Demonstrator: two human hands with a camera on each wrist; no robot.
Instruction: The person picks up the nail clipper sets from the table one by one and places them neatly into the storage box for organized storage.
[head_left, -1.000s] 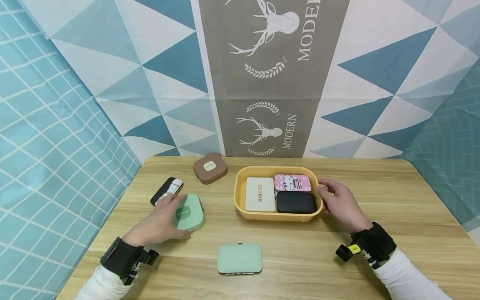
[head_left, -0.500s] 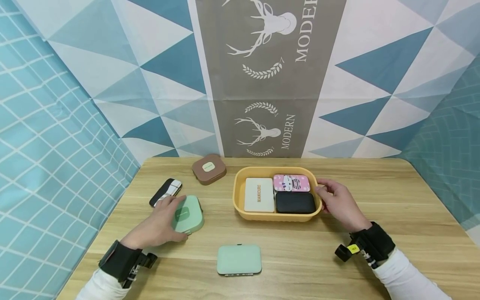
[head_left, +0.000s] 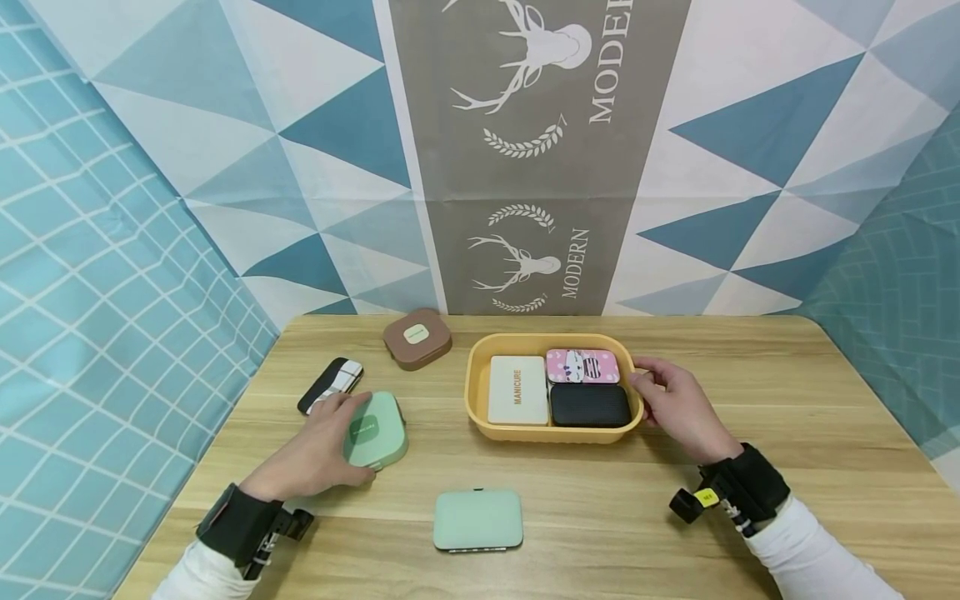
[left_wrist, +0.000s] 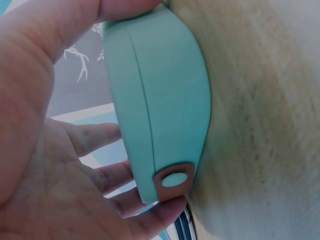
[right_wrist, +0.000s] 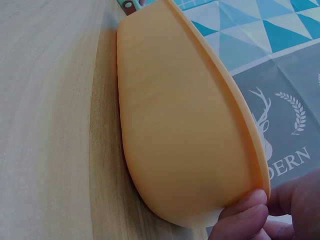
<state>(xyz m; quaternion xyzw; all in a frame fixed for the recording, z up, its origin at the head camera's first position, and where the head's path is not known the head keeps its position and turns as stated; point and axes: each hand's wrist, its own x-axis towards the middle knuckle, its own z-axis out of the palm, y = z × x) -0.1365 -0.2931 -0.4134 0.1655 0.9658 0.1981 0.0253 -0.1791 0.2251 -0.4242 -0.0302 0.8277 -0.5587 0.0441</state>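
Your left hand [head_left: 318,450] sits left of centre in the head view, thumb and fingers curled round the mint case [head_left: 384,437]. Your right hand [head_left: 682,404], right of centre and well apart from the left, pinches the end of the basket [head_left: 555,434] at its rim [right_wrist: 234,100]. The mint case looks to be resting on the table [head_left: 750,358]; whether your grip bears any of its weight, you cannot tell from here.

Judge the mint case as light and fairly stiff, with a smooth skin that could slide under dry fingertips. Hold it across its side walls, as you do now, with thumb and fingers facing each other. Keep pressure off the snap tab [left_wrist: 165,189], at the lower middle of the left wrist view: one finger lies right against it, and a pull there might pop it.

The basket seems to be thin, slightly springy plastic, so a gentle pinch on the rim should steady it; squeezing hard may flex the wall. Inside, the white case [head_left: 517,390] lies left of the pink tin [head_left: 596,367] and the black case [head_left: 591,405], and these would probably shift if you tipped it.
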